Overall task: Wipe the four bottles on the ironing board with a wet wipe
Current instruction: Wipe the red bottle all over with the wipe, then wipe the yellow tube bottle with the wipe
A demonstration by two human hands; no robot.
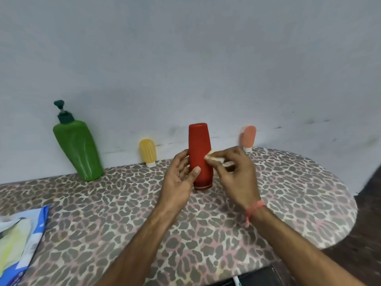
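Observation:
A red bottle (199,149) stands upside down on its cap in the middle of the leopard-print ironing board (123,213). My left hand (179,174) holds it from the left, thumb across its front and fingers behind. My right hand (233,170) pinches a small crumpled wet wipe (214,158) against the bottle's right side. A green pump bottle (78,149) leans at the back left. A small yellow tube (147,151) and a small orange tube (248,137) stand on their white caps by the wall.
A blue and white wipes pack (18,242) lies at the board's front left edge. The grey wall (185,69) rises directly behind the bottles. The board's rounded end (338,195) is at the right, with dark floor (369,203) beyond. A dark object (257,278) sits below the front edge.

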